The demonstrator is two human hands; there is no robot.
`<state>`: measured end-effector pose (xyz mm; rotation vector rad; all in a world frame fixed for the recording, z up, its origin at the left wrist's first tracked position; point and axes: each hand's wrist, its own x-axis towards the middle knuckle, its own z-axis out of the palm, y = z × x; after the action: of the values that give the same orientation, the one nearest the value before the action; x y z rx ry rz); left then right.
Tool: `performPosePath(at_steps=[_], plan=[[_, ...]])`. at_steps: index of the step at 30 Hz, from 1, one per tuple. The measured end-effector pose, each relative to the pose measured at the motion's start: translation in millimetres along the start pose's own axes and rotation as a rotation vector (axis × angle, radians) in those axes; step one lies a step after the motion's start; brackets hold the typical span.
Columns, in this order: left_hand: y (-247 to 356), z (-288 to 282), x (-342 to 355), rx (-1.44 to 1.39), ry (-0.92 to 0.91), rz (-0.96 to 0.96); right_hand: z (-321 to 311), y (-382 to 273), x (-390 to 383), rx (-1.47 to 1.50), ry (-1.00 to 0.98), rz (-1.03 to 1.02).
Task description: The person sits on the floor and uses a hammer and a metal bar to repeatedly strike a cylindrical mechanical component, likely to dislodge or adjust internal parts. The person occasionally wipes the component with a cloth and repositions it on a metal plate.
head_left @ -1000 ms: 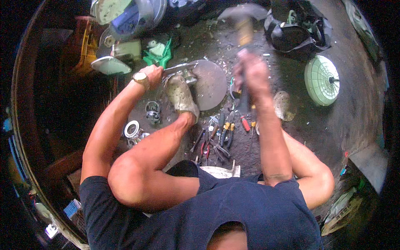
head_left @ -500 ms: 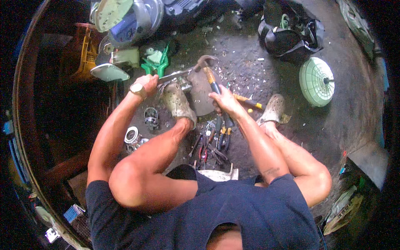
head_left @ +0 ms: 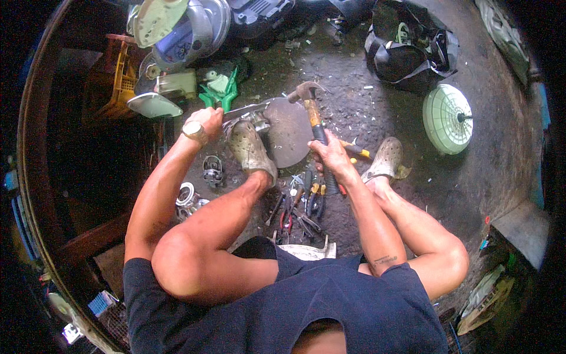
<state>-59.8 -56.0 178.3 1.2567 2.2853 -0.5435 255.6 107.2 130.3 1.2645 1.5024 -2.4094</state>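
Observation:
My left hand is closed on a long flat metal bar that reaches over a metal piece on a round grey plate. My left foot, in a perforated clog, presses beside that piece. My right hand grips a claw hammer by its dark and wooden handle, the head raised near the bar's far end. Pliers and other hand tools lie between my legs, and a yellow-handled tool is partly behind my right hand.
A green plastic part, stacked plastic covers and a yellow crate are at the back left. A black bag and a pale round fan guard stand at the right. My right clog rests on the floor.
The hammer, blurred and high a second ago, has come down to the left toward the bar, then shifted slightly rightward with my right hand. My left hand sits a little lower and further left.

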Motion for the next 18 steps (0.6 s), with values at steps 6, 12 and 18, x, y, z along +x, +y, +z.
performPosePath(at_steps=[6, 12, 18], plan=[[-3.8, 3.9, 2.5, -0.003, -0.008, 0.001, 5.6, -11.2, -4.0, 0.009, 0.009, -0.043], [-7.8, 14.0, 13.1, 0.071, -0.081, 0.035, -12.5, -113.2, -29.9, -0.07, 0.264, -0.735], [-10.5, 12.3, 11.8, 0.052, -0.071, 0.064, -8.4, -240.4, -18.1, 0.503, 0.503, -1.156]])
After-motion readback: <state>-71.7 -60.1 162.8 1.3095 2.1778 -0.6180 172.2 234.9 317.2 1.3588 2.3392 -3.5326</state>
